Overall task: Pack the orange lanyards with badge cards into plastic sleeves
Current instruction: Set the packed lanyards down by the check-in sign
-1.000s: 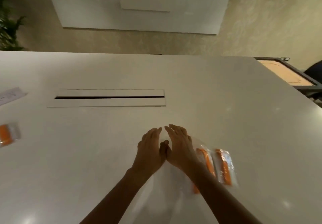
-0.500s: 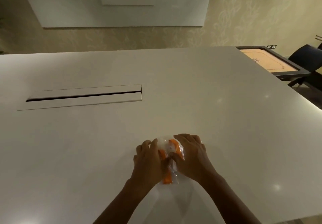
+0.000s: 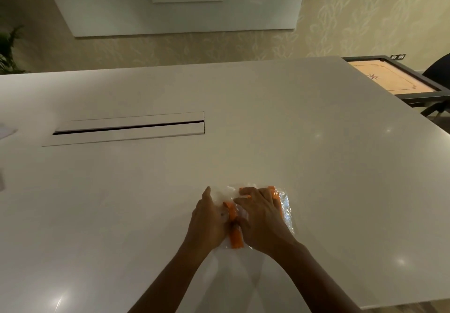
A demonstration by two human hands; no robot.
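Observation:
A small pile of clear plastic sleeves (image 3: 285, 206) with orange lanyards (image 3: 235, 237) inside lies on the white table (image 3: 316, 166) near its front edge. My left hand (image 3: 208, 217) rests flat along the pile's left side, fingers straight. My right hand (image 3: 261, 215) lies on top of the pile and presses it down, fingers spread and nearly straight. A second orange lanyard (image 3: 276, 194) shows past my right fingers. Most of the pile is hidden under my hands.
A long cable slot with a flap (image 3: 129, 127) is set into the table at the middle left. A bit of paper (image 3: 6, 132) lies at the far left edge. A carrom board (image 3: 392, 82) and a dark chair (image 3: 438, 71) stand beyond the table's right corner.
The sleeves that lay spread to the right were gathered into one pile between my hands. My right hand has moved on top of the pile and flattened out.

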